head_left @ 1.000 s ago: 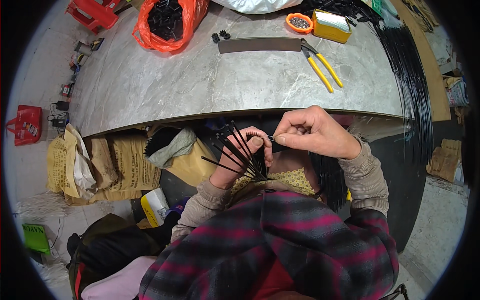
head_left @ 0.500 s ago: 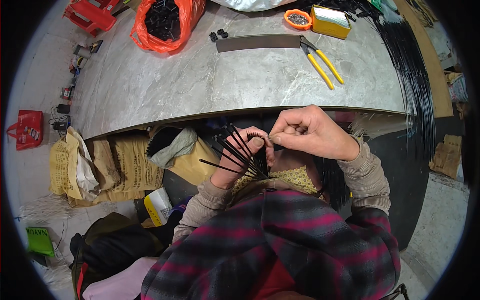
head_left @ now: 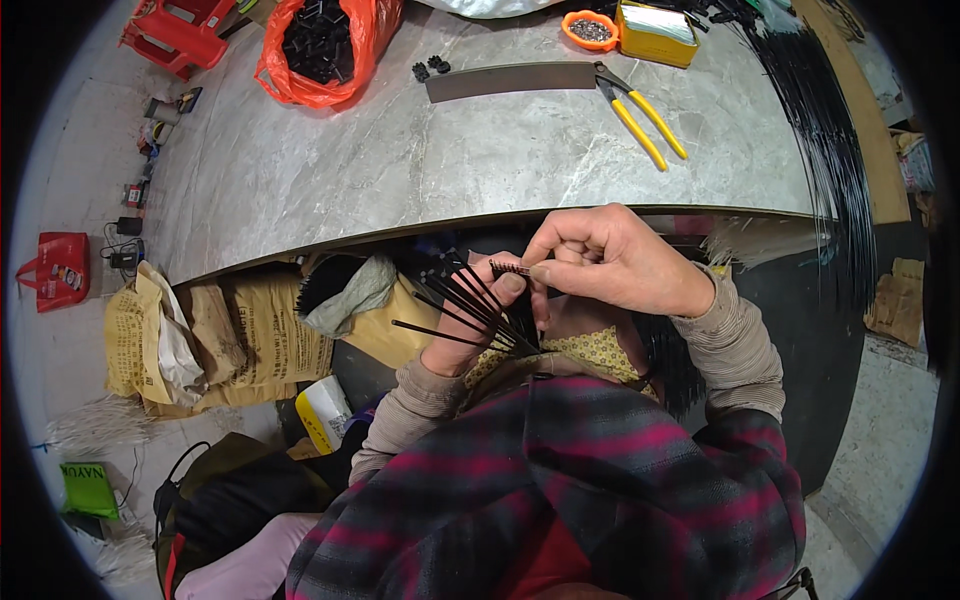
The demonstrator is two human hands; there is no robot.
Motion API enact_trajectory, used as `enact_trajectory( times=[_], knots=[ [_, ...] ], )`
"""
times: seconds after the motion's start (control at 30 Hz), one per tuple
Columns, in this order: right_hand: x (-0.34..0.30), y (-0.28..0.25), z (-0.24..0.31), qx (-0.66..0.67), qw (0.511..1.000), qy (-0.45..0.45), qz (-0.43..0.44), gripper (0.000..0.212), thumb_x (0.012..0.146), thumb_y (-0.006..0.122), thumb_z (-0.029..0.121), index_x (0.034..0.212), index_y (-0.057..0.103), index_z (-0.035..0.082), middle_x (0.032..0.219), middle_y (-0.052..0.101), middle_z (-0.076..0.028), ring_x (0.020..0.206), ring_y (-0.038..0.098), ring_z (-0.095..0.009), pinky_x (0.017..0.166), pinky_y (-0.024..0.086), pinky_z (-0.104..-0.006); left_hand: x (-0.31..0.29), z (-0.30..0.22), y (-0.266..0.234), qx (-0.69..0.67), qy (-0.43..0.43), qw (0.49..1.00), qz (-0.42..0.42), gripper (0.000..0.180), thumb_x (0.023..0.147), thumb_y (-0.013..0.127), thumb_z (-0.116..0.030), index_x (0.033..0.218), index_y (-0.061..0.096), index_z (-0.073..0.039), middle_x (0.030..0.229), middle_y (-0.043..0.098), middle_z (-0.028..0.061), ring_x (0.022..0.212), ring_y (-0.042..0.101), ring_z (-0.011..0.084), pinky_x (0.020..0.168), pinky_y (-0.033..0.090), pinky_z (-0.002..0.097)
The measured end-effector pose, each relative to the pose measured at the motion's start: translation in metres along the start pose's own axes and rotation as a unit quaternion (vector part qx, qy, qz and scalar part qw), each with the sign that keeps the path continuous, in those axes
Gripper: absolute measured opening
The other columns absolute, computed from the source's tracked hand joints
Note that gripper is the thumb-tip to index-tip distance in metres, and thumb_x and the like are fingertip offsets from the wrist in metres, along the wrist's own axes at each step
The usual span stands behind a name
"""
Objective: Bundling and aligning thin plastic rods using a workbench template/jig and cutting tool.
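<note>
Held over my lap, just below the table edge, my left hand [head_left: 448, 347] is closed around a fanned bunch of thin black rods [head_left: 462, 303]. Between its thumb and finger it also grips a small black toothed strip [head_left: 508, 268], like a short comb or coil. My right hand [head_left: 628, 264] comes in from the right, its thumb and forefinger pinched together at the strip's right end. Whatever lies between those fingertips is too small to make out. The lower ends of the rods are hidden near the yellow patterned cloth [head_left: 598, 350].
On the grey table [head_left: 330, 165] lie a flat dark metal bar [head_left: 510, 83], yellow-handled pliers [head_left: 645, 125] and small black pieces [head_left: 432, 68]. A red bag [head_left: 375, 40], an orange dish [head_left: 588, 32], a yellow box [head_left: 660, 48] and long black strands [head_left: 825, 130] sit farther out.
My right fingertips have come slightly left, closer to my left thumb. A thin shiny stretch that showed between the hands is now mostly covered. The whole view has shifted a little.
</note>
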State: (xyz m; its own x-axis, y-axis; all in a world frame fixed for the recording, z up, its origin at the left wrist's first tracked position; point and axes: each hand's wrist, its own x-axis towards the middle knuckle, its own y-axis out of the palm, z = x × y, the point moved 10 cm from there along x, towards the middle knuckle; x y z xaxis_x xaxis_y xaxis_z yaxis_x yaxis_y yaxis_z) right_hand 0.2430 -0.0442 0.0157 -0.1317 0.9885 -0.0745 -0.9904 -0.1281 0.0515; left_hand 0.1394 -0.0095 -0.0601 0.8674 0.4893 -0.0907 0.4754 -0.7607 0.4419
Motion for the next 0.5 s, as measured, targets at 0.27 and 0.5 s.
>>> enact_trajectory(
  times=[0.27, 0.5],
  knots=[
    [0.006, 0.002, 0.002, -0.001, 1.0, -0.011, 0.009, 0.011, 0.099, 0.065, 0.01, 0.099, 0.066, -0.002, 0.066, 0.059, 0.005, 0.062, 0.052, 0.0, 0.056, 0.038, -0.02, 0.003, -0.005, 0.001, 0.034, 0.024, 0.999, -0.002, 0.034, 0.106, 0.057, -0.031, 0.097, 0.064, 0.0, 0.078, 0.068, 0.0075, 0.07, 0.066, 0.0149, 0.066, 0.053, 0.0269],
    [0.017, 0.008, -0.001, 0.012, 1.0, 0.007, 0.015, 0.015, 0.101, 0.065, 0.011, 0.098, 0.063, -0.003, 0.068, 0.066, -0.001, 0.061, 0.068, -0.009, 0.059, 0.051, -0.0226, 0.006, 0.001, 0.009, 0.013, -0.02, 1.0, 0.01, 0.037, 0.105, 0.06, -0.032, 0.089, 0.066, 0.001, 0.073, 0.068, 0.0072, 0.069, 0.067, 0.0145, 0.063, 0.051, 0.0272]
  ],
)
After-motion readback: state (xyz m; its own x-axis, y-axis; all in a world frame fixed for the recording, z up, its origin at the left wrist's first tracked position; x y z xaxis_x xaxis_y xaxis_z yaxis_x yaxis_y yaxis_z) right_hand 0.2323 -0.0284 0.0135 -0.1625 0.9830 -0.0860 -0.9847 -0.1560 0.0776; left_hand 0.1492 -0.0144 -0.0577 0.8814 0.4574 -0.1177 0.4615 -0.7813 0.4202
